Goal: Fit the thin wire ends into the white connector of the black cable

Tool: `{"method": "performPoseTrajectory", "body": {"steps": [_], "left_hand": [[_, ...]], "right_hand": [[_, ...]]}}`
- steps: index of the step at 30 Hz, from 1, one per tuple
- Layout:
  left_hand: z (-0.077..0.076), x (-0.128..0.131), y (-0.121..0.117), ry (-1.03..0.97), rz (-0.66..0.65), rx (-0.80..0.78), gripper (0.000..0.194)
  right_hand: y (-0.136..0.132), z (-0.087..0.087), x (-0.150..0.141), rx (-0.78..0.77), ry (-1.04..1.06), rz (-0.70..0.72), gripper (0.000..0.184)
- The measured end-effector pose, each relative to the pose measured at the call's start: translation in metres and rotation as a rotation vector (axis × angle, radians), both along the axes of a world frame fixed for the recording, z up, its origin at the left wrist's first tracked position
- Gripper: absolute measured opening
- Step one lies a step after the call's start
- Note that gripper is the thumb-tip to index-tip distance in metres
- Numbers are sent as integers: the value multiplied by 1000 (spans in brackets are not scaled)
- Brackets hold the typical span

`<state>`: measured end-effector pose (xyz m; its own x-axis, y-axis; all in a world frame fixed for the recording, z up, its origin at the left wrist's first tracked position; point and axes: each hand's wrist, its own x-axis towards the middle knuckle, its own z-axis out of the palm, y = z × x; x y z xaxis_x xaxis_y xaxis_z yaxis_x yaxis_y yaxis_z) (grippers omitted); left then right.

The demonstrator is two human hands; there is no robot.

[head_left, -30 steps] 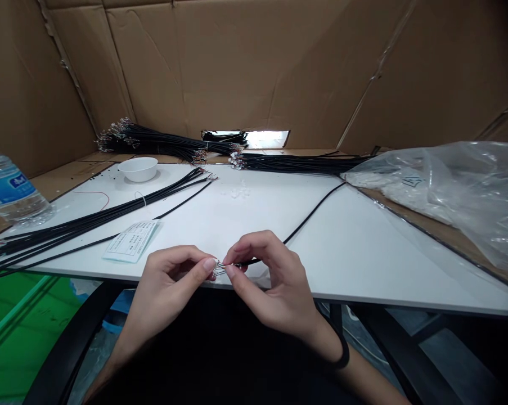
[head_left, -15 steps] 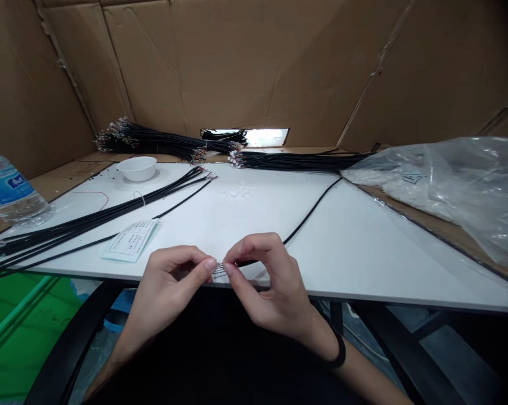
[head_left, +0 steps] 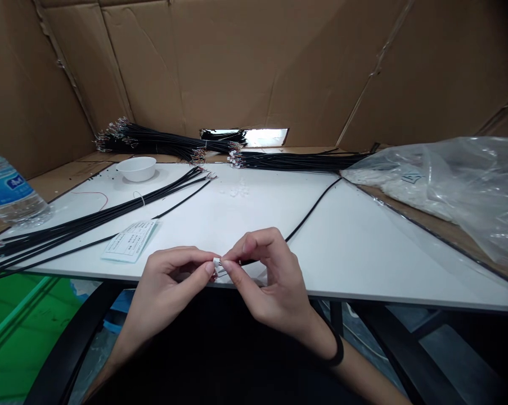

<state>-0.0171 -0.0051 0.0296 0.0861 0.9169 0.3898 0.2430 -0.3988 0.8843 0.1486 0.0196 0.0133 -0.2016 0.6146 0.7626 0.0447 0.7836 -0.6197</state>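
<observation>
My left hand (head_left: 175,281) pinches a small white connector housing (head_left: 216,262) between thumb and forefinger, just over the table's front edge. Facing it, my right hand (head_left: 264,275) closes thumb and forefinger on the thin wires (head_left: 222,272) at the end of a black cable (head_left: 308,214). The cable runs from behind my right fingers across the table to the back right. Some thin wires reach the connector; whether any sit inside it is too small to tell.
Bundled black cables (head_left: 97,211) lie left, beside a paper label (head_left: 129,242). Behind are a white bowl (head_left: 138,169), more cable bundles (head_left: 165,140) and loose white connectors (head_left: 239,190). A water bottle (head_left: 13,191) stands left, a clear plastic bag (head_left: 448,185) right. Cardboard walls (head_left: 237,67) enclose the table.
The white connector now shows between my left fingertips, where it was mostly covered before. My right fingertips have shifted slightly left and up along the wires.
</observation>
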Motion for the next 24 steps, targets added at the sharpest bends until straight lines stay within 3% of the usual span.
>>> {"method": "performPoseTrajectory", "body": {"steps": [8,12,24], "left_hand": [[-3,-1,-1,-66,59,-28,11],[-3,-1,-1,-28,84,0,12],[-8,4,-1,222,184,311,13]], "right_hand": [[0,12,5,30,-162,-40,10],[1,14,5,87,-178,-30,14],[1,-3,1,458,-334,-294,17]]}}
